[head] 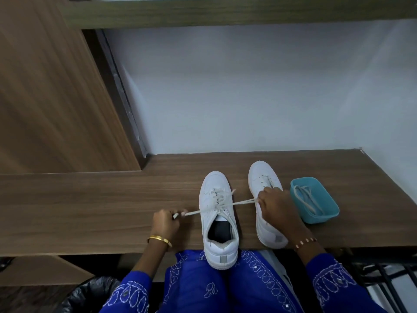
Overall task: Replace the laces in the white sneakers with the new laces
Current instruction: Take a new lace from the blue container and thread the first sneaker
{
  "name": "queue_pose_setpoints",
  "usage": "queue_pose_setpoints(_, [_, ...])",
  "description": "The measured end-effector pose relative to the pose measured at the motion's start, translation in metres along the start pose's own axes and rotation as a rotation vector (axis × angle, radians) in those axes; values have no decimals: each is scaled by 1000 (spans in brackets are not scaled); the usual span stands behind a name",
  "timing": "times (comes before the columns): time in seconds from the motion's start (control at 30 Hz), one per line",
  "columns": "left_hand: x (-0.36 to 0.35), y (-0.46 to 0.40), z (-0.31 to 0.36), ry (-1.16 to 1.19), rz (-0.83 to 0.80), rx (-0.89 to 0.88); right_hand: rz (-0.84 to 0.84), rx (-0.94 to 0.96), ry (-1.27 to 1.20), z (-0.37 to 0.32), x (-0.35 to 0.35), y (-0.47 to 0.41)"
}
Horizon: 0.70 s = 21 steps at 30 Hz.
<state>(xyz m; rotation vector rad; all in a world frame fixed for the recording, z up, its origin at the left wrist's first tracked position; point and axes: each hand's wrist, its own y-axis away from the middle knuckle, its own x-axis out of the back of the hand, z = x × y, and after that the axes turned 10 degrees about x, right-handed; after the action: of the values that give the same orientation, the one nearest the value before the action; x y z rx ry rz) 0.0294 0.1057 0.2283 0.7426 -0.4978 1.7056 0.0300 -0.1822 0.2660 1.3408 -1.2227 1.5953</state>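
Nearest, one white sneaker (218,219) is half-laced, both hands' fingers (262,196) pinching its pale lace (242,202) ends taut sideways.

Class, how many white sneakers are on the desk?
2: the left sneaker sits between the hands, its heel overhanging the desk edge; the right sneaker lies partly under the right hand.

We have only one view, from a camera on the person's head. It looks forward and steeply down, from close above, onto the wooden desk (90,199) and the wall (248,98) behind it.
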Motion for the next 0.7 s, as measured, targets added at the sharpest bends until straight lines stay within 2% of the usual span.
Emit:
queue_pose_setpoints(0.23, [-2,-3,7,20,-50,86,87,-14,79,-8,-3,-2])
queue_pose_setpoints(0.37, [-3,1,7,-21,-49,94,185,0,-108,-10,-9,-2])
queue_pose_setpoints(0.47, [-5,7,12,-108,4,36,248,-3,-245,-22,-12,3])
queue_pose_setpoints(0.57, [-10,17,22,-114,52,-26,112,-61,-473,-43,-14,11])
queue_pose_setpoints(0.63, [-16,27,30,-54,-15,-21,-84,-91,-626,-57,-20,14])
queue_pose_setpoints(0.7, [-25,37,34,-19,-101,1,-143,-137,-671,-68,-27,17])
